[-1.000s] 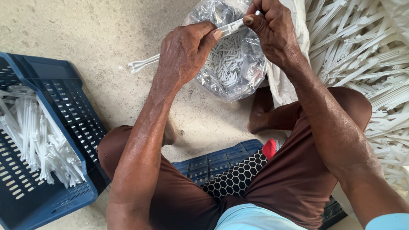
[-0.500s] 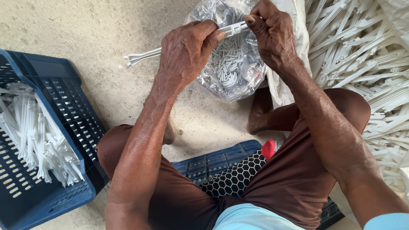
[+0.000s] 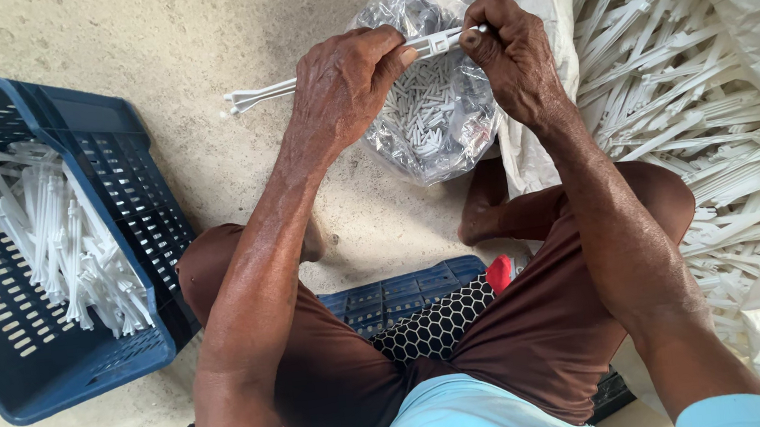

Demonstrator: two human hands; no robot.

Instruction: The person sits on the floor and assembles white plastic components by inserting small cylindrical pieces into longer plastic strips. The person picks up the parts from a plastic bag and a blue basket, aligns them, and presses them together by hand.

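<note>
Part in hand: a long white plastic strip [image 3: 329, 72] held level between both hands, above the floor and just in front of a clear bag; its forked end sticks out to the left past the knuckles.
Left hand [image 3: 345, 87]: grip closed around the middle of the strip, fingers curled over the top, thumb pressing toward a small fitting near the right end.
Right hand [image 3: 514, 57]: grip pinched shut on the strip's right end, fingertips right at the small white clip [image 3: 440, 43] that sits on it.
Doing it well: as I judge it, the strip wants to stay straight and level, the left hand bracing close to the clip so the thin plastic does not bow, and the right fingers pressing squarely rather than at a slant. Whether the clip is fully seated I cannot tell from here.
Clear bag [image 3: 435, 106]: open on the floor directly under the hands, full of small white pieces, within easy reach of either hand.
White sack [image 3: 722, 97]: to the person's right, spilling a big heap of the same long white strips, loosely tangled.
Blue crate [image 3: 5, 370]: to the left on the floor, well apart from the hands, holding 1 pile of white strips laid roughly the same way.
Seat: the person sits low on another blue crate [image 3: 406, 290] with a dark mesh piece between the knees.
Floor [image 3: 149, 31]: bare concrete.
</note>
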